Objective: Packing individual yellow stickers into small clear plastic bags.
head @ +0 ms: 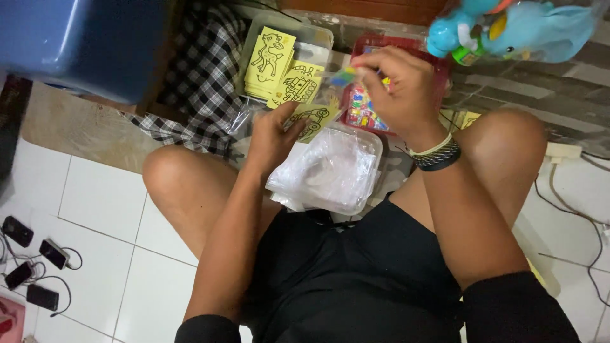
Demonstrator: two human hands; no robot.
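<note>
Yellow picture card (pixel 312 119) sits pinched in the left hand (pixel 274 133), angled flat for loading; the right hand (pixel 395 86), just above it, grips small coloured tubes (pixel 344 77) over it.

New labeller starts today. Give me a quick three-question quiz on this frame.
1. True or false: the left hand holds a yellow card with a black line drawing.
2. Which tray lies under the right hand? A) red tray B) clear tub of yellow cards C) clear tub of plastic bags
3. What is worn on the right wrist?

Key: 1 true. 2 A. 3 Stacked bracelets, pale and dark.
</note>
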